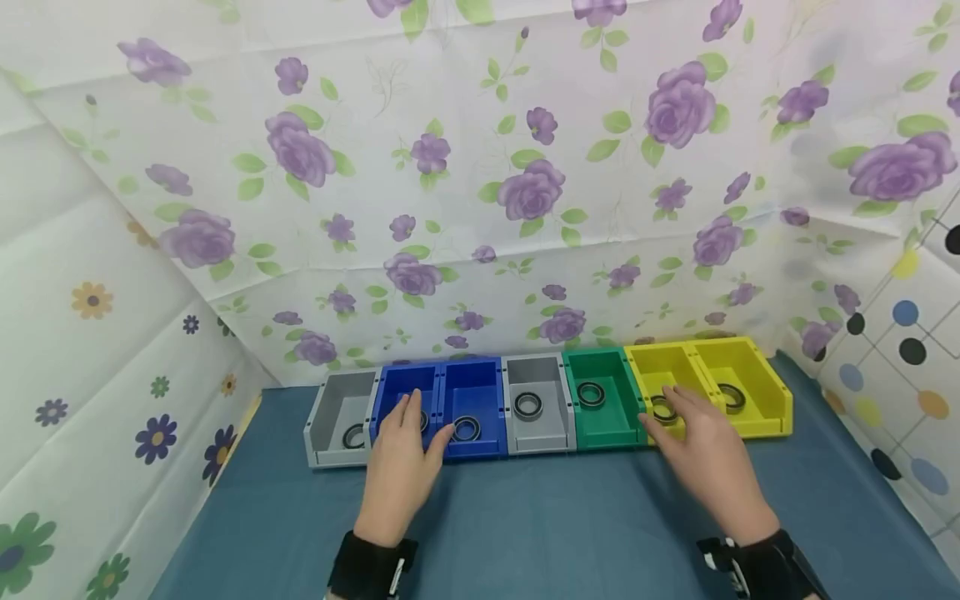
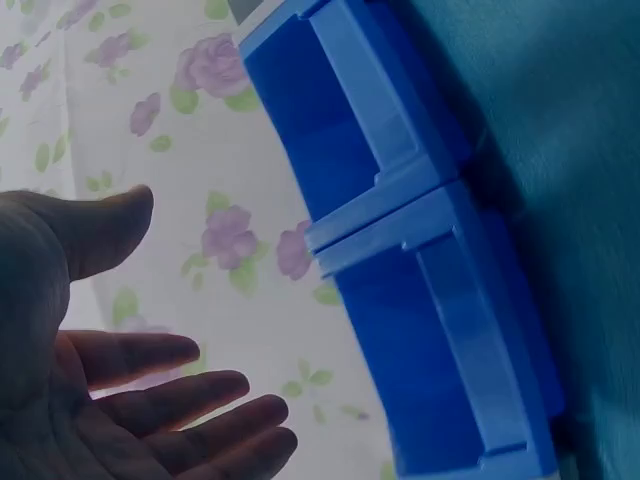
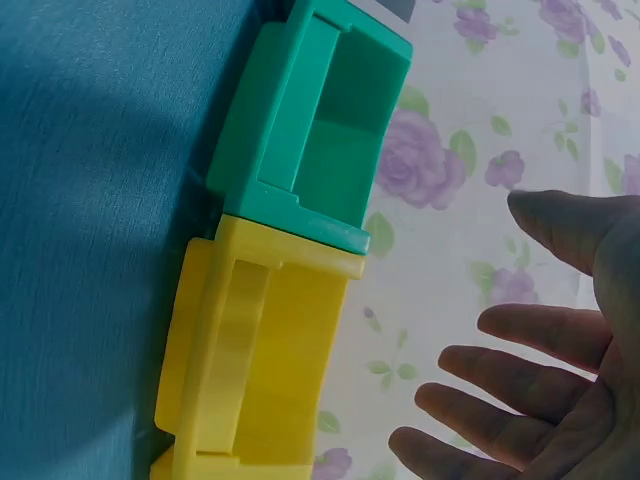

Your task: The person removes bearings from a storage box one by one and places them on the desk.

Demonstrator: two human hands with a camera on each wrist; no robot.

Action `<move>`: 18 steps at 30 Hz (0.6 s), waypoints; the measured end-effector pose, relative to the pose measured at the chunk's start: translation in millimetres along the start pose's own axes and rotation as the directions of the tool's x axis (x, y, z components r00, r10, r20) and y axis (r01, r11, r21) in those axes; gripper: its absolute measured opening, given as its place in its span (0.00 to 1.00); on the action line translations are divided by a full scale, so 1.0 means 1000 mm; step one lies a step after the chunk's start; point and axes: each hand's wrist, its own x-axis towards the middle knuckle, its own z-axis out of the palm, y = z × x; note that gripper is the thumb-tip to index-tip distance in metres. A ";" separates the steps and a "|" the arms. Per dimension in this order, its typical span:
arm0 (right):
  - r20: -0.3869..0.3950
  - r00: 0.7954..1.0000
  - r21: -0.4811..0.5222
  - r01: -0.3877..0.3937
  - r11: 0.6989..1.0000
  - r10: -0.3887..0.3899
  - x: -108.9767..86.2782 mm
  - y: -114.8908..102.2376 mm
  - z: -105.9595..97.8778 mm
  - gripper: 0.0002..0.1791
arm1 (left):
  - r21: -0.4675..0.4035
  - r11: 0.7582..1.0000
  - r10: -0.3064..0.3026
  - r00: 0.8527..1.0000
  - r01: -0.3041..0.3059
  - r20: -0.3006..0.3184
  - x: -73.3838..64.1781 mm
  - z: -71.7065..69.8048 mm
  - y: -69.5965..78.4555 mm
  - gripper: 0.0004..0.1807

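A row of small plastic bins stands along the back of the table. My left hand (image 1: 399, 468) hovers before the left blue bin (image 1: 405, 379), fingers extended and holding nothing. My right hand (image 1: 712, 462) reaches over the front of the left yellow bin (image 1: 663, 367), thumb and fingers spread, also with nothing in it. Each bin has a black-rimmed ring like a ball bearing inside, such as the bearing (image 1: 528, 406) in the middle grey bin (image 1: 534, 367) and another bearing (image 1: 591, 394) in the green bin (image 1: 611, 429). My hands partly cover the bearings behind them.
At the left end of the row is a grey bin (image 1: 337, 457); the right end is a yellow bin (image 1: 772, 417). Beneath them lies a blue-green tablecloth (image 1: 540, 525). A flowered sheet (image 1: 480, 208) hangs close behind, with patterned sheets at both sides.
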 end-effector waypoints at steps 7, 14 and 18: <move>0.008 1.000 0.033 -0.002 0.999 0.002 0.007 0.003 0.006 0.37 | -0.087 0.995 -0.056 0.998 0.058 0.034 0.016 0.017 0.000 0.38; 0.046 0.998 0.030 -0.041 0.999 0.040 0.008 0.006 0.011 0.40 | -0.100 0.991 -0.080 0.996 0.084 0.042 0.025 0.030 -0.001 0.36; 0.066 0.996 0.031 -0.059 0.998 0.057 0.009 0.007 0.011 0.41 | -0.104 0.991 -0.080 0.996 0.084 0.047 0.027 0.036 -0.003 0.31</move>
